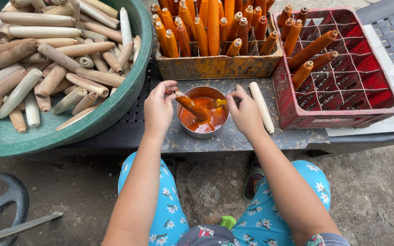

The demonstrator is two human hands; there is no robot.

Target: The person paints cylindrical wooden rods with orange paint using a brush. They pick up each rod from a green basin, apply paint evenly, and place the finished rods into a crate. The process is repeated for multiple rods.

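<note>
My left hand holds a wooden handle by its end, tilted into a small metal bowl of orange stain; the handle is coated orange. My right hand grips a small brush whose orange tip rests over the bowl, against the handle. One bare pale handle lies on the grey work surface just right of my right hand.
A big green basin at left holds several unpainted handles. Behind the bowl, a worn yellow crate holds several orange handles upright. A red divided crate at right holds a few more. My knees in blue floral trousers are below.
</note>
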